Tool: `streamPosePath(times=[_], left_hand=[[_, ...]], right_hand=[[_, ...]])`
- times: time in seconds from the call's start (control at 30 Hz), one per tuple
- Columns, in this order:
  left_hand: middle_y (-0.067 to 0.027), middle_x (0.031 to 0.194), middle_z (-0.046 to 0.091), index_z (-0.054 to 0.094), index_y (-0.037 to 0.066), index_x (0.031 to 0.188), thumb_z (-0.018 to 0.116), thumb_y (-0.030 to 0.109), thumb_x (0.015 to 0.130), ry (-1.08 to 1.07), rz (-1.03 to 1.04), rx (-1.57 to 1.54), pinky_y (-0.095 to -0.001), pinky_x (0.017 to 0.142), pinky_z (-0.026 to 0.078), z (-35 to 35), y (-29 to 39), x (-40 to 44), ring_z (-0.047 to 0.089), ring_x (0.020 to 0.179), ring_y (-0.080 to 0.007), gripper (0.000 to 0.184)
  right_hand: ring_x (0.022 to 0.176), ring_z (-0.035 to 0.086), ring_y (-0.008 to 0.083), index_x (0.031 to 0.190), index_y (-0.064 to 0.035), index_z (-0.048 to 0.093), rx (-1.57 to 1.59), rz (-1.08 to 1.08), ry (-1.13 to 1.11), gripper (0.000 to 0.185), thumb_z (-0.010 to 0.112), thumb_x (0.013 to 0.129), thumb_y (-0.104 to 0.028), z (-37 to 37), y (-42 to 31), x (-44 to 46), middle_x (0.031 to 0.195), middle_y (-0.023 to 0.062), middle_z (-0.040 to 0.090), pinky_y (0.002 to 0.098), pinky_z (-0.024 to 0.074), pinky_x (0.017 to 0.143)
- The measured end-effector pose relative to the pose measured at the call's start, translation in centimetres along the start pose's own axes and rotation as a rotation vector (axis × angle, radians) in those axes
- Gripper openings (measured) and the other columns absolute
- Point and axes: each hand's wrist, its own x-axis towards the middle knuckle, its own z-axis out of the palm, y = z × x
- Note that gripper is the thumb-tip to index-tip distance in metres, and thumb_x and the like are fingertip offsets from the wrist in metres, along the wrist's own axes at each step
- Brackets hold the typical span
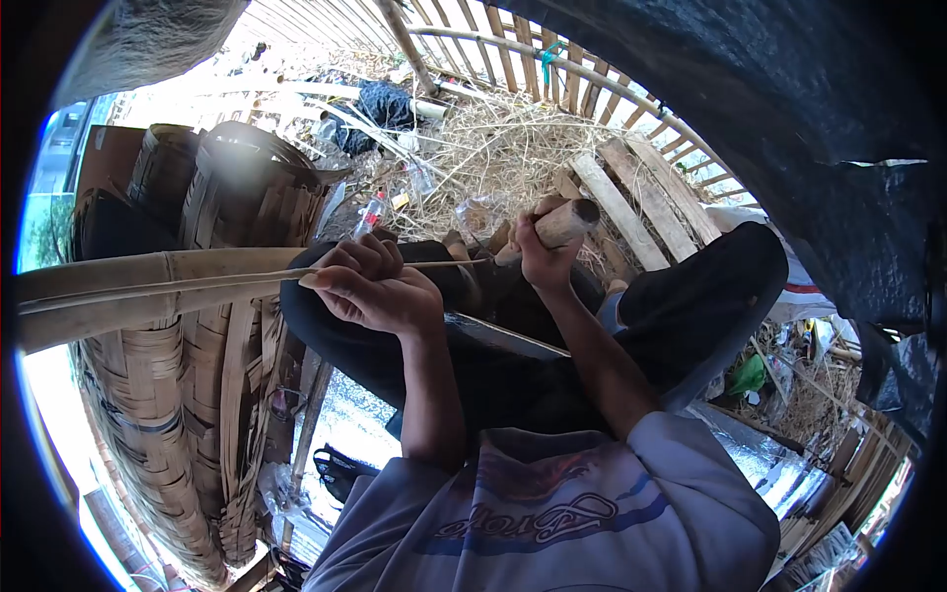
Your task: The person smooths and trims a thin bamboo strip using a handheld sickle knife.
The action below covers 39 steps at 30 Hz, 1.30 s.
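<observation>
Left side, near to far: tan woven bamboo mats, rolled (138, 414), several, overlapping too much for a sure count. One thick pale-yellow bamboo pole (212, 262), lying across them. Along it, a thin straw-coloured bamboo strip (256, 279), perhaps doubled; its length runs rightward through the grasp of the left hand (380, 286), one, fingers curled, thumb closed down on the strip.

Centre, far: one clear plastic bottle with red label (371, 214).

Right of centre: right hand (547, 252), one, fingers wrapped round a stout round wooden handle (567, 225), one; whatever it carries is too dark to make out.

Further right: pale timber planks (617, 212), three countable; one black plastic sheet (819, 118).

Work in hand, by my judgement: dressing the strip with the handled tool. It calls for a firm left pinch, a steady right grip and an even pull.
</observation>
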Motion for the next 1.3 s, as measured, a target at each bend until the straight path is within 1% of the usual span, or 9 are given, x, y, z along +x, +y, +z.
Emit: streamPosePath(times=[0.27,0.43,0.5,0.8,0.93,1.03,1.2,1.27,1.3], left_hand=[[0.0052,0.055,0.016,0.020,0.016,0.062,0.040,0.045,0.095,-0.035,0.034,0.015,-0.0222,0.041,0.014,0.3,-0.7,0.1,0.013,0.050,-0.0064,0.049],[0.0053,0.055,0.017,0.021,0.016,0.062,0.040,0.046,0.095,0.000,0.017,0.009,-0.0219,0.041,0.014,0.3,-0.5,-0.1,0.015,0.049,-0.0063,0.048],[0.0054,0.056,0.017,0.021,0.016,0.063,0.042,0.046,0.095,-0.002,0.037,0.024,-0.0219,0.041,0.014,0.3,-0.6,0.2,0.015,0.049,-0.0063,0.048],[0.0052,0.056,0.017,0.022,0.016,0.062,0.040,0.046,0.095,-0.003,0.033,0.034,-0.0221,0.040,0.014,0.7,-0.9,0.2,0.015,0.049,-0.0060,0.048],[0.0053,0.056,0.016,0.021,0.016,0.062,0.040,0.046,0.095,-0.019,0.031,0.029,-0.0221,0.040,0.014,0.9,-0.9,0.3,0.015,0.049,-0.0062,0.049],[0.0054,0.056,0.016,0.020,0.016,0.062,0.040,0.046,0.095,-0.002,0.045,0.036,-0.0219,0.040,0.013,0.6,-0.8,0.4,0.014,0.049,-0.0062,0.049],[0.0049,0.055,0.019,0.021,0.015,0.063,0.039,0.045,0.096,0.004,0.030,0.029,-0.0225,0.040,0.015,0.4,-1.1,0.4,0.015,0.048,-0.0061,0.048],[0.0052,0.056,0.016,0.019,0.016,0.063,0.040,0.045,0.095,-0.009,0.057,0.032,-0.0224,0.040,0.013,1.1,-1.3,0.5,0.013,0.049,-0.0064,0.049],[0.0051,0.056,0.016,0.020,0.016,0.063,0.040,0.045,0.095,-0.029,0.050,0.033,-0.0225,0.040,0.012,1.0,-1.3,0.4,0.013,0.049,-0.0064,0.048]], right_hand=[[0.054,0.045,0.0126,0.104,-0.0103,0.037,0.206,-0.056,-0.037,0.029,0.053,0.085,0.005,1.4,-4.4,0.5,0.073,0.0055,0.047,0.0300,0.0404,0.047],[0.058,0.052,0.0105,0.092,-0.0048,0.045,-0.198,0.016,0.000,0.023,0.054,0.079,0.012,-5.1,6.2,-2.3,0.078,0.0073,0.053,0.0261,0.0464,0.052],[0.058,0.052,0.0108,0.088,-0.0048,0.045,-0.056,0.310,0.172,0.019,0.055,0.080,0.009,-5.9,6.1,-2.3,0.074,0.0061,0.052,0.0254,0.0449,0.051],[0.061,0.051,0.0129,0.083,-0.0052,0.044,0.104,0.175,0.135,0.016,0.053,0.080,0.008,-4.2,3.6,-2.0,0.069,0.0049,0.050,0.0271,0.0439,0.057],[0.066,0.056,0.0128,0.075,-0.0055,0.048,-0.515,0.372,0.069,0.015,0.058,0.071,0.005,-8.8,9.5,-4.5,0.069,0.0031,0.053,0.0275,0.0467,0.061],[0.058,0.052,0.0122,0.082,-0.0071,0.045,-0.139,0.361,0.317,0.018,0.056,0.076,0.006,-8.5,7.7,-3.2,0.072,0.0046,0.051,0.0282,0.0455,0.056],[0.063,0.052,0.0137,0.081,-0.0073,0.045,0.059,0.239,0.161,0.016,0.055,0.075,0.005,-7.1,6.3,-2.5,0.073,0.0034,0.049,0.0291,0.0454,0.059],[0.064,0.052,0.0125,0.078,-0.0080,0.047,-0.478,0.333,-0.023,0.014,0.055,0.075,0.003,-9.6,9.9,-4.6,0.071,0.0022,0.049,0.0279,0.0453,0.060],[0.062,0.052,0.0114,0.075,-0.0086,0.048,-0.457,0.266,0.003,0.013,0.055,0.074,0.002,-9.1,9.8,-4.6,0.070,0.0017,0.049,0.0266,0.0454,0.061]])
